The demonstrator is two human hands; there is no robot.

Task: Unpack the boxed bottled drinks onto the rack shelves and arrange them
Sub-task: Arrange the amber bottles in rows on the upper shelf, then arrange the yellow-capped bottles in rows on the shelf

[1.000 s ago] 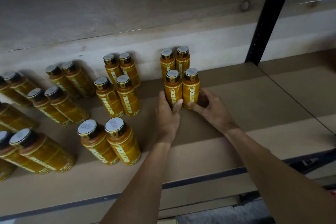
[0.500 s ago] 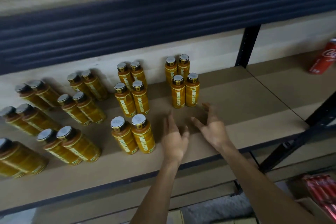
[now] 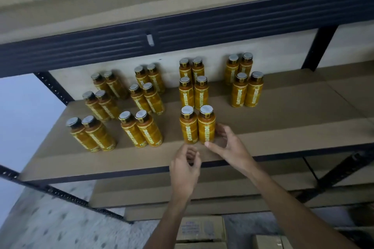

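The yellow bottles (image 3: 149,95) are standing upright in side-by-side pairs on the brown shelf (image 3: 293,127), forming four rows running from the back wall toward the front edge. Three rows are holding three pairs each, and the rightmost is holding two. The front pair (image 3: 197,127) of the third row is standing nearest the hands, grey caps up, the two bottles touching each other.

The right hand (image 3: 228,147) is cupping loosely at that pair's right bottle (image 3: 206,127). Its thumb is reaching to the bottle's base and its fingers (image 3: 220,128) are lying along the bottle's right side without closing round it. Whether they are touching it cannot be told. The left hand (image 3: 184,170) is hovering over the shelf's front edge, fingers loosely curled and holding nothing.

A dark metal beam (image 3: 182,32) is running overhead, and cardboard boxes (image 3: 201,228) are sitting on the floor below.
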